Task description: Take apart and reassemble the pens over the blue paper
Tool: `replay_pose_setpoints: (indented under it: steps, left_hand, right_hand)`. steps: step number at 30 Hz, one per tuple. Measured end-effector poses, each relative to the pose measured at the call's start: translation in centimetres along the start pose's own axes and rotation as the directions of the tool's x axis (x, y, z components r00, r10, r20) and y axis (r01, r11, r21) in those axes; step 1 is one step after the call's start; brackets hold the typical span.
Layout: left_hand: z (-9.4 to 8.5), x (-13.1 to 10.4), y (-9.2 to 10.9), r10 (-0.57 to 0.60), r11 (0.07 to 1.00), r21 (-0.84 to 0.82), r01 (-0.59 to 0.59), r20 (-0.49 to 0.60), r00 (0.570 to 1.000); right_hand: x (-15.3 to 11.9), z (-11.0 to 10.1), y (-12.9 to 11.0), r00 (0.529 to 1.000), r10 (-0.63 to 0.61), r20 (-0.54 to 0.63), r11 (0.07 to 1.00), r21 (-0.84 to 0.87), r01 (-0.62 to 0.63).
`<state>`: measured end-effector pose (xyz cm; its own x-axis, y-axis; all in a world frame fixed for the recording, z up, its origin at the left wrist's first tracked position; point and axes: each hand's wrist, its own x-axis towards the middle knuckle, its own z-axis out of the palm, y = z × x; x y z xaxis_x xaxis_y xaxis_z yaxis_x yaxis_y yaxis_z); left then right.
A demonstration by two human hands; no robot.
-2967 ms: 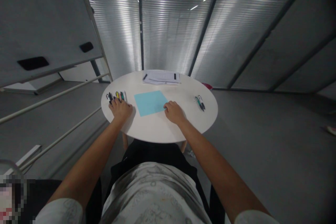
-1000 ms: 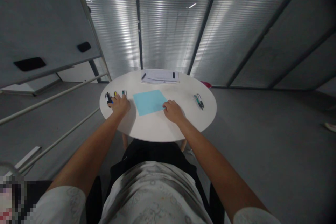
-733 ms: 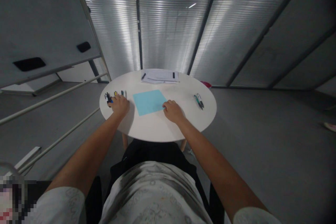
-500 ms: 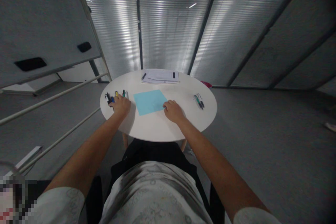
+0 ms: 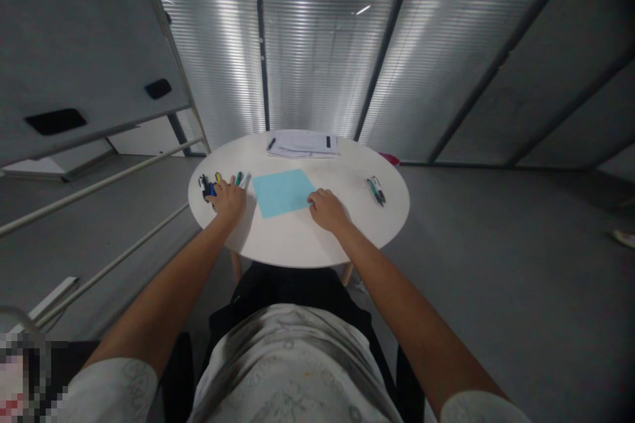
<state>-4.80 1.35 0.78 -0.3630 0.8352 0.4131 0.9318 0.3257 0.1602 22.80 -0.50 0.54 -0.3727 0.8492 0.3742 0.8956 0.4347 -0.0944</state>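
My left hand [image 5: 229, 200] reaches over a loose group of pens and markers at the left of the round table, its fingers spread and touching some of them. Around it lie a black pen [image 5: 203, 186], a blue marker [image 5: 213, 189], a yellow marker [image 5: 218, 177], a green-capped marker [image 5: 239, 178] and a whitish one [image 5: 247, 180]. My right hand [image 5: 327, 210] has curled fingers against the right edge of a light blue sheet of paper [image 5: 282, 193], which lies flat at the table's middle. Its fingertips are partly hidden.
The white round table [image 5: 302, 244] carries a stack of papers [image 5: 302, 143] with dark items at its far side. Two pens [image 5: 376, 190] lie at the right. A whiteboard frame [image 5: 193, 106] stands left, and blinds [image 5: 312, 46] hang behind.
The green-capped and whitish markers have shifted right and tilted under my left hand, which has moved slightly left. My right hand and the blue sheet stay put.
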Motion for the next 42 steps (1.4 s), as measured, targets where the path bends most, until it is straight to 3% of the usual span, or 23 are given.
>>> replay_pose_setpoints:
  steps: [5,14,22,28,32,35,38,42]
  left_hand:
    - [-0.1,-0.2,-0.3,-0.004,1.0,-0.026,0.002,-0.06,0.998]
    - [-1.2,-0.3,-0.2,-0.036,0.997,-0.069,0.032,-0.055,0.998]
    - [-3.8,-1.5,1.8,0.217,0.965,-0.127,-0.231,-0.12,0.969]
    - [-3.8,-2.3,4.3,0.432,0.846,-0.304,-0.438,-0.09,0.897]
    - [-3.0,-2.4,4.9,0.562,0.727,-0.423,-0.54,-0.084,0.823]
    - [-2.4,-2.2,5.0,0.601,0.664,-0.491,-0.564,-0.099,0.793]
    - [-1.7,-2.0,5.0,0.56,0.639,-0.567,-0.52,-0.121,0.82]
    - [-1.4,-1.4,5.1,0.489,0.613,-0.659,-0.436,-0.118,0.865]
  right_hand:
    - [-0.1,0.0,0.0,1.0,-0.009,-0.023,1.0,0.006,0.009]
    - [-0.1,0.1,0.1,1.0,-0.001,-0.01,1.0,0.018,0.001]
    - [0.0,0.0,0.0,1.0,0.006,-0.031,0.998,0.065,-0.004]
    - [0.0,-0.2,0.2,0.978,0.15,-0.145,0.942,0.321,-0.097]
    - [0.2,0.2,0.8,0.944,0.292,-0.155,0.798,0.584,-0.151]
    - [0.6,0.3,1.0,0.934,0.351,-0.066,0.562,0.813,-0.154]
    - [1.1,0.0,0.9,0.93,0.366,0.04,0.327,0.93,-0.168]
    - [2.2,-1.0,0.9,0.919,0.351,0.18,0.094,0.97,-0.226]
